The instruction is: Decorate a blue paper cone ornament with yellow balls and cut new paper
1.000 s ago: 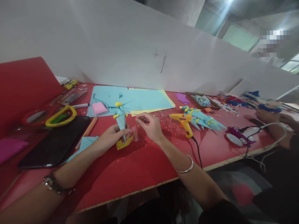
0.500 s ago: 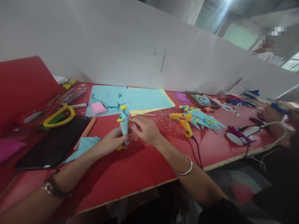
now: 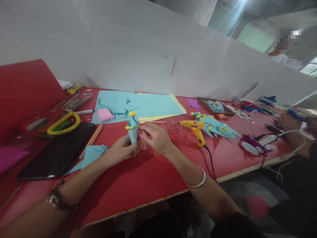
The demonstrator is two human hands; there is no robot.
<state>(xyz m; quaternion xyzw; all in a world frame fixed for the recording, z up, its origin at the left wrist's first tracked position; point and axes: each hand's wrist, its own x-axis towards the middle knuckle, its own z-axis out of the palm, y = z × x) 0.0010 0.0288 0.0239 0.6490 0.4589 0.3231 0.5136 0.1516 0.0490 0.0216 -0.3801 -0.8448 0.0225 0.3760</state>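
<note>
A light blue cone with yellow trim (image 3: 133,129) stands upright above the red table, a yellow ball at its top. My left hand (image 3: 125,147) is closed round its lower part. My right hand (image 3: 156,137) pinches at the cone's right side, level with the yellow trim; what its fingertips hold is too small to make out. A yellow glue gun (image 3: 195,129) lies to the right of my right hand, beside a pile of similar blue cones (image 3: 218,127).
Blue sheets (image 3: 158,105) lie behind my hands, with a pink block (image 3: 105,114) on them. A black tablet (image 3: 59,152) and scissors (image 3: 64,124) are at left. A tray (image 3: 215,106) stands at the back right. Another person's hand (image 3: 288,120) is at far right.
The cone has turned slightly in my left hand, showing more of its open top. Both hands have otherwise stayed almost in place.
</note>
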